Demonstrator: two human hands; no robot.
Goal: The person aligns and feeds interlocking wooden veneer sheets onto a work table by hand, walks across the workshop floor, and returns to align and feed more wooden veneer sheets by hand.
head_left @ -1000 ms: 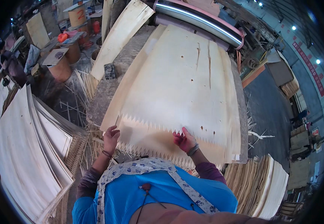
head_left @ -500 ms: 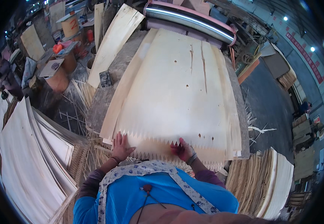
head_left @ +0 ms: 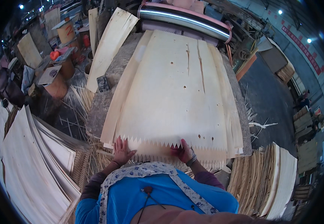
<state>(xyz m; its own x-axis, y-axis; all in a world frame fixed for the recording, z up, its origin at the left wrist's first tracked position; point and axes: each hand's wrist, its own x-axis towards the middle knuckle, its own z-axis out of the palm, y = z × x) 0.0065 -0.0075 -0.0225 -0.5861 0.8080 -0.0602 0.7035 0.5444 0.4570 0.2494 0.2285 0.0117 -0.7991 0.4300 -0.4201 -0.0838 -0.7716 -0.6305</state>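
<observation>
A pale veneer sheet [head_left: 169, 97] with zigzag ends, small knots and long cracks lies atop other sheets [head_left: 130, 56] on a worn grey worktable [head_left: 97, 108]. My left hand [head_left: 121, 152] lies with spread fingers on the near left part of the sheets, at the toothed edge. My right hand [head_left: 184, 152] grips the near toothed edge of the top sheet right of centre, thumb uppermost and other fingers partly hidden.
A metal roller [head_left: 182, 20] crosses the far end. Veneer stacks stand at left [head_left: 35, 164] and right [head_left: 263, 179]. Drums [head_left: 54, 84], offcuts [head_left: 83, 99] and a loose board [head_left: 109, 48] are at the left. A co-worker [head_left: 8, 86] is at the far left.
My left hand has gone from closed fingers to spread flat. The top sheet's toothed edge has moved toward me with my right hand on it. The view has shifted slightly.
</observation>
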